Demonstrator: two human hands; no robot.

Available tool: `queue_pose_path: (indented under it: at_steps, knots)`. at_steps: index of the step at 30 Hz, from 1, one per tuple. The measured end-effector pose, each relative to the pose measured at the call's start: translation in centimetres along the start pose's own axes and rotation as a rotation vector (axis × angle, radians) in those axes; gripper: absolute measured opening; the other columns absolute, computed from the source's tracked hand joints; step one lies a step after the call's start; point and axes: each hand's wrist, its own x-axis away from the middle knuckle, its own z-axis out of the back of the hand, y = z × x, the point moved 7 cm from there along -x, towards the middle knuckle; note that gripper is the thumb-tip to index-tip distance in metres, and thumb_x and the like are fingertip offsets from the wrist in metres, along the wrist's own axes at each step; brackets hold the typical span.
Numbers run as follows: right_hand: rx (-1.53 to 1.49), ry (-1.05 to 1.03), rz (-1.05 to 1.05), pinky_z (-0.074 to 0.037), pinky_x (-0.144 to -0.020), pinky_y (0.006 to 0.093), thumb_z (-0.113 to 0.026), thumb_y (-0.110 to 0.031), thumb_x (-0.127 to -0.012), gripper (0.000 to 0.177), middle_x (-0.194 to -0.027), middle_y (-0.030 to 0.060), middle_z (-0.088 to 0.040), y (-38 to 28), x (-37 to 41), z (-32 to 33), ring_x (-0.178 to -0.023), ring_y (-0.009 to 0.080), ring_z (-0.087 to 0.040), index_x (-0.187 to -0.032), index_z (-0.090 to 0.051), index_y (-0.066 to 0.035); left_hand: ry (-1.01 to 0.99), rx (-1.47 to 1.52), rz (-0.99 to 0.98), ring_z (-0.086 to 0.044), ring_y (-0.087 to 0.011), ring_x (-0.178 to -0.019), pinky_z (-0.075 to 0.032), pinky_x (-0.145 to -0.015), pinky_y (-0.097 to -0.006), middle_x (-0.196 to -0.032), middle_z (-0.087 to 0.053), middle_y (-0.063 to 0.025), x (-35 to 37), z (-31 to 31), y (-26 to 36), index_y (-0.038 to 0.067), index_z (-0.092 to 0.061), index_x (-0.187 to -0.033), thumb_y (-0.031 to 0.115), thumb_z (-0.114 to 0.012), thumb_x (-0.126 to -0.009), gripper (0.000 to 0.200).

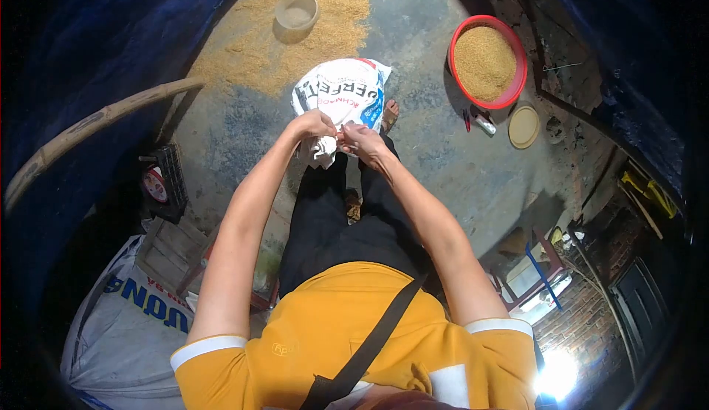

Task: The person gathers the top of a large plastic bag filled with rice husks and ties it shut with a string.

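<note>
A full white sack (341,89) with printed lettering stands on the floor just in front of my feet. My left hand (314,125) is closed around its gathered neck, and a crumpled flap of the sack's mouth hangs below the fingers. Close beside it, my right hand (360,141) is pinched at the same neck, fingers curled together. Whether a tie or string lies between those fingers is too small to make out.
Grain (251,48) is spread over the floor ahead, with a pale bowl (296,12) on it. At right are a red basin (525,77) of grain and a round yellowish lid (524,127). A bamboo pole (103,118), a dial scale (156,185) and a large printed sack (125,336) stand left.
</note>
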Motion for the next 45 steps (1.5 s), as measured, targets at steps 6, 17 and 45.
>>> queue_pose_path:
  at_steps: [6,17,45]
  knots:
    - [0.232,-0.008,0.034,-0.041,-0.053,0.0226,-0.057,-0.013,-0.073,0.015,-0.07,0.0066,-0.055,-1.0,-0.3,-0.8,-0.062,0.0127,-0.053,-0.077,-0.053,0.001,0.088,-0.036,-0.026,-0.053,-0.0109,-0.064,-0.043,-0.061,-0.0246,-0.068,-0.06,-0.0039,0.7,0.2,0.5,0.006,-0.063,-0.076,0.016,-0.061,-0.064,0.015]
    - [1.059,0.337,0.465,-0.045,-0.055,0.0307,-0.064,-0.009,-0.056,0.016,-0.063,0.0131,-0.058,-4.2,0.3,-0.9,-0.059,0.0224,-0.057,-0.065,-0.055,0.0,0.184,0.103,-0.019,-0.054,-0.0119,-0.063,-0.043,-0.059,-0.025,-0.068,-0.06,-0.0066,0.5,-0.7,-1.1,0.003,-0.061,-0.074,0.015,-0.061,-0.065,0.016]
    - [1.456,0.456,0.88,-0.043,-0.055,0.036,-0.055,-0.018,-0.072,0.016,-0.072,0.0106,-0.048,-4.9,4.7,-4.9,-0.068,0.0269,-0.052,-0.075,-0.045,-0.005,0.496,0.483,0.053,-0.051,-0.0093,-0.059,-0.041,-0.053,-0.0233,-0.066,-0.058,-0.0043,1.2,-0.1,-2.4,0.002,-0.061,-0.072,0.014,-0.054,-0.072,0.015]
